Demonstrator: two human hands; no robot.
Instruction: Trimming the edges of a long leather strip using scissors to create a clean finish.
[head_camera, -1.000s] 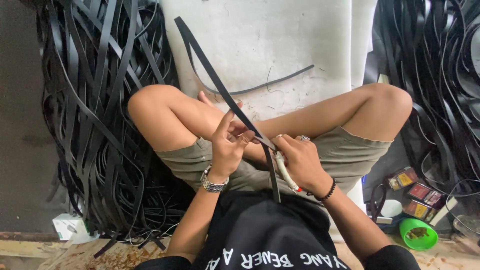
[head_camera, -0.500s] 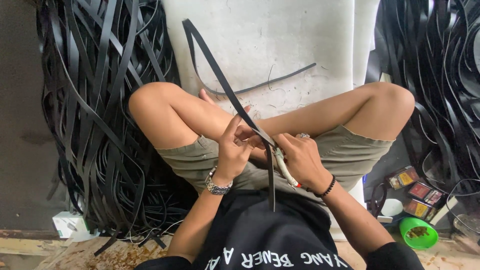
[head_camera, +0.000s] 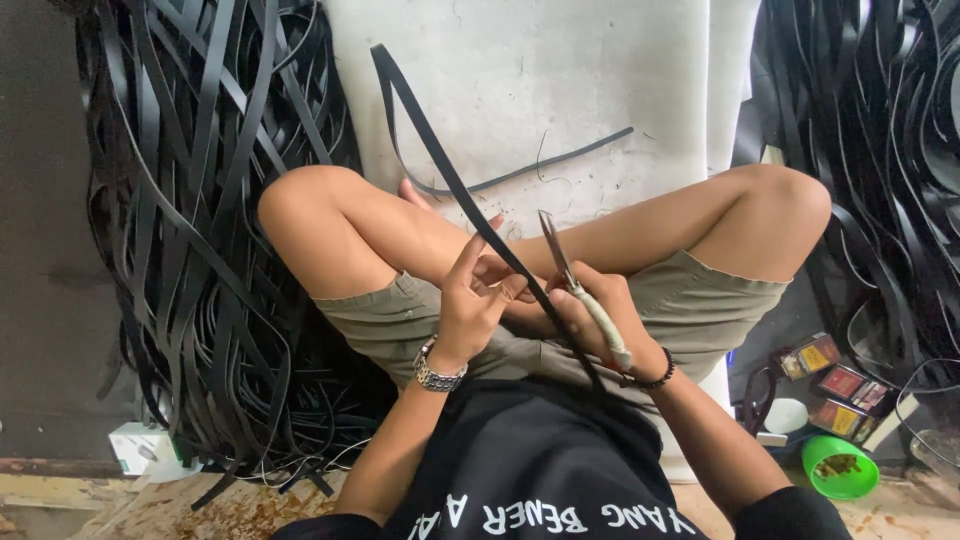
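Two hands meet over our lap, and between them runs one black rubber strip (head_camera: 440, 165), climbing toward eleven o'clock across the white foam sheet (head_camera: 560, 90) before curling over at its top. Our left hand (head_camera: 470, 300) pinches that strip between thumb and fingertips, forefinger raised, keeping it taut. Our right hand (head_camera: 590, 315) is closed around the wrapped handle of a pair of scissors (head_camera: 565, 265), whose blades point up toward twelve o'clock just beside the strip; how far apart they stand we cannot quite tell. We judge this to be the trimming step, blade lined up at the strip's edge. A clean cut would call for steady tension from the left and the blades kept along the edge, clear of the fingertips. Heaps of black strips (head_camera: 200, 250) lie at nine o'clock and at three, with a green cup (head_camera: 838, 470) at four.
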